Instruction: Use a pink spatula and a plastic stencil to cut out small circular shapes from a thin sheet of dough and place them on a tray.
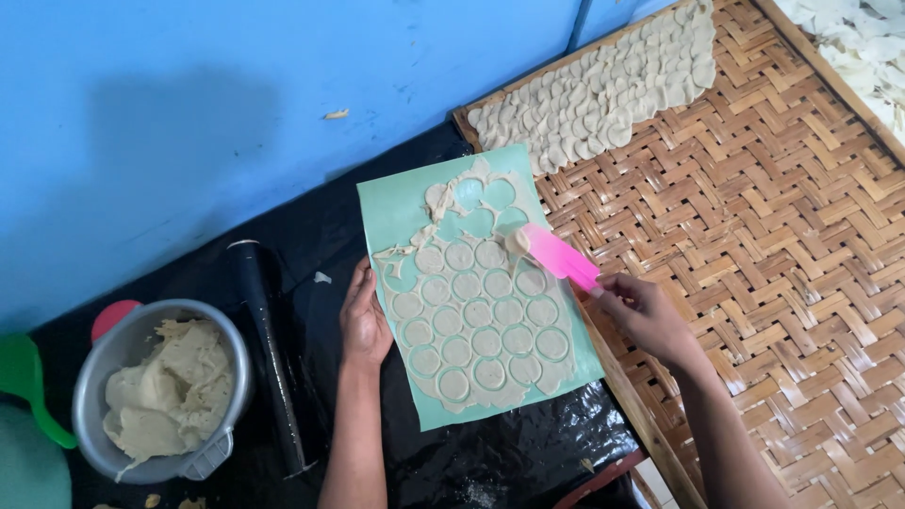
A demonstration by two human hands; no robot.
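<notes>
Your right hand (646, 316) grips flat pink plastic spatula (558, 254), one pale dough disc (517, 241) on blade tip. Left hand (363, 320) flat, pinning teal mat (391, 203). Top discs lifted; most cut discs remain. Woven bamboo tray (754, 217) holds overlapping rows.

pink spatula (558, 255), teal sheet (391, 203) (woven tan tray (754, 217))
</notes>
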